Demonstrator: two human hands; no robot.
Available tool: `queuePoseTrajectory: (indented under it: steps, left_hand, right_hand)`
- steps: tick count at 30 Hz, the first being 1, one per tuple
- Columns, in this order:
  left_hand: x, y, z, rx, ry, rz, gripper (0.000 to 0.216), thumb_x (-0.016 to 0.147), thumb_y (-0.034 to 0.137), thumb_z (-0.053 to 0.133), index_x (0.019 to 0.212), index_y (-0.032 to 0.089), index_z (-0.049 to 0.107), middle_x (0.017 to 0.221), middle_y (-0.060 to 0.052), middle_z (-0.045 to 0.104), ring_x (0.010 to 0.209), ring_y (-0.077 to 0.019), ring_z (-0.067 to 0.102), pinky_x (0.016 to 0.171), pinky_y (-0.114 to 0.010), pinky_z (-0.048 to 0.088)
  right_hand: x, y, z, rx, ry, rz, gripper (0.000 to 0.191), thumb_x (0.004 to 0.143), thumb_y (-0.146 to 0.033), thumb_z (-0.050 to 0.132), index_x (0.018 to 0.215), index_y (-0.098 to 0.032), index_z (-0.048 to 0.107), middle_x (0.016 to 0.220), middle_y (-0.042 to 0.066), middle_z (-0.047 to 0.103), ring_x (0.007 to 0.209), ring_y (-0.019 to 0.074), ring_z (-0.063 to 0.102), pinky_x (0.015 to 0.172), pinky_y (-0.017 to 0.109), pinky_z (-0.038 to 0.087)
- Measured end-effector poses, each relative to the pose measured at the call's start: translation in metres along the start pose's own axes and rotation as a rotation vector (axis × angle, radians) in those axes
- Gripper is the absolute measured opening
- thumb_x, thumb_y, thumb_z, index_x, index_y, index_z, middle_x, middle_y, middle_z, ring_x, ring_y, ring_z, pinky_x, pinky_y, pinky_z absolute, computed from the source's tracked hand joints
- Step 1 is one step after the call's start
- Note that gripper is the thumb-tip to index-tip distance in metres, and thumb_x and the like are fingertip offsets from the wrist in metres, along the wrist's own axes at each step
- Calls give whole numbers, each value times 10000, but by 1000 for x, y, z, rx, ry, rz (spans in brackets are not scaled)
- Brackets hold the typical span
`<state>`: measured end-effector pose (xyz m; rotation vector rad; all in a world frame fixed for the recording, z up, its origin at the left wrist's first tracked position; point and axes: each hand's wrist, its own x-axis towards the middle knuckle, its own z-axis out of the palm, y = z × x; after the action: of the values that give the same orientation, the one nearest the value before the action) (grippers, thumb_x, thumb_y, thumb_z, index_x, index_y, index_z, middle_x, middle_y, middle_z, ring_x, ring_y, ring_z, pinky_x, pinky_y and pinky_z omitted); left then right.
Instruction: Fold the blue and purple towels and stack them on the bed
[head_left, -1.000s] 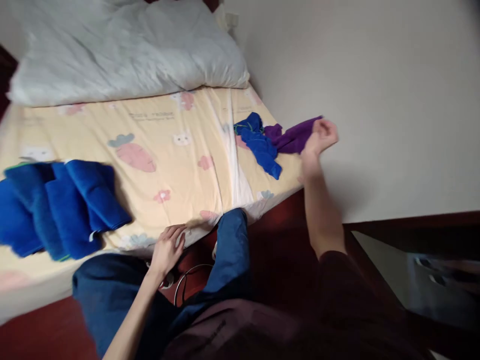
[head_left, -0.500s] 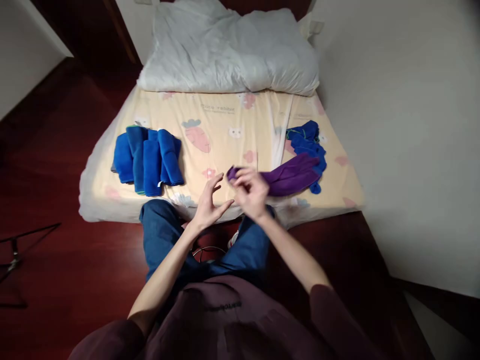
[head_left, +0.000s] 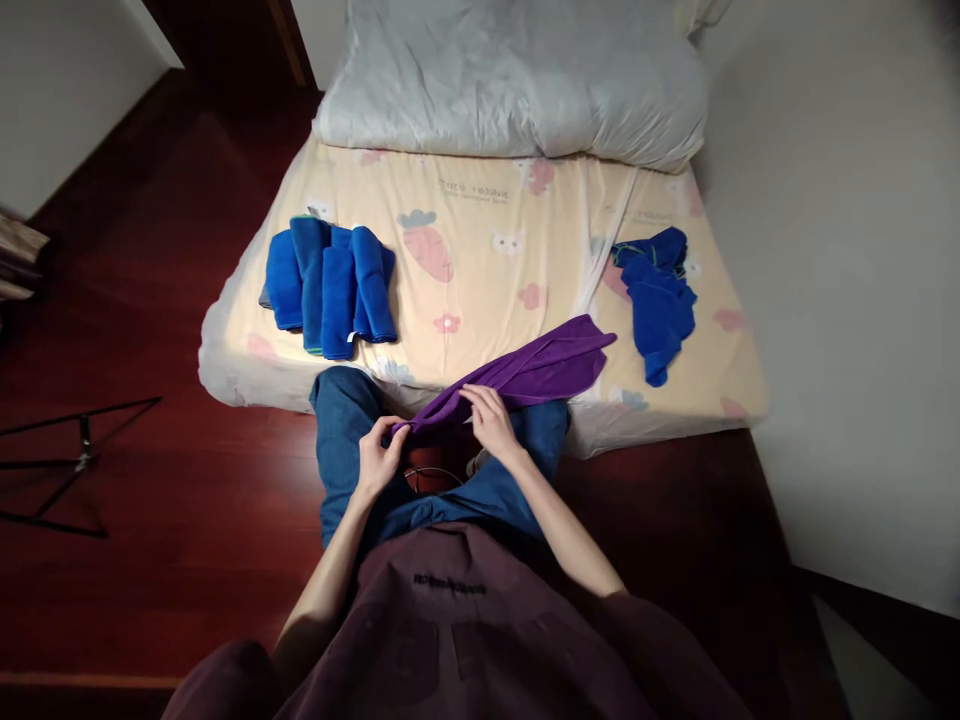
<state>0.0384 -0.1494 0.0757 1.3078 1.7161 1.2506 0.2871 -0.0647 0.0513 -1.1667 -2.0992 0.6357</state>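
Note:
A long purple towel (head_left: 551, 362) stretches from above my lap onto the front of the bed, its far end spread in loose folds. My left hand (head_left: 381, 455) pinches the narrow near corner between thumb and fingers. Further along the same edge, my right hand (head_left: 491, 425) has its fingers on the towel and appears to grip it. Folded blue towels (head_left: 337, 295) lie side by side on the bed to the left. A crumpled heap of blue towels (head_left: 658, 300) sits to the right, beyond the purple one's far end.
The bed carries a pale yellow printed sheet (head_left: 487, 280), with a white quilt (head_left: 517, 90) bunched at its back. A white wall (head_left: 840, 300) rises to the right. On the dark red floor (head_left: 187, 560), black stand legs (head_left: 84, 450) show at the left.
My left hand has closed on the purple towel's corner. The towel has been drawn left and toward me, off the blue heap. My right hand has moved along its edge. The view has tilted down.

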Motion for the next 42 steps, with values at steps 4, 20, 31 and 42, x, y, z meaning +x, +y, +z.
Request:
queuePoseTrajectory:
  steps: [4,20,31,42]
  left_hand:
    - [-1,-14,2,-122,54,-40,293,906,494,693,944,209,639,885,-37,724,826,-182,698,799,-299,560]
    - [-3,-30,-24,204,15,78,315,1019,286,437,1190,203,688,1146,-105,730,1050,-231,699,963,-380,551]
    - [1,-29,-31,280,-40,-1,439,725,139,430,1070,201,694,1026,-98,671,1013,-268,660,968,-407,535]
    - [-2,-15,-21,210,-37,-95,273,836,444,667,973,222,746,861,-27,755,760,-203,674,798,-317,540]
  right_hand:
    - [12,74,-40,-358,-153,133,611,889,29,430,1400,-193,682,1480,130,632,1390,301,518,1159,505,451]
    - [66,142,-82,-346,-76,155,287,989,-211,486,1152,-180,720,1239,152,743,1212,314,633,1095,492,471]
    - [57,131,-85,-270,-302,131,308,903,-102,532,1096,-189,756,1153,104,769,1103,257,704,1037,406,562]
    - [39,114,-70,-129,-345,41,243,864,-260,741,1088,-189,802,1170,101,787,1139,246,705,1088,407,543]
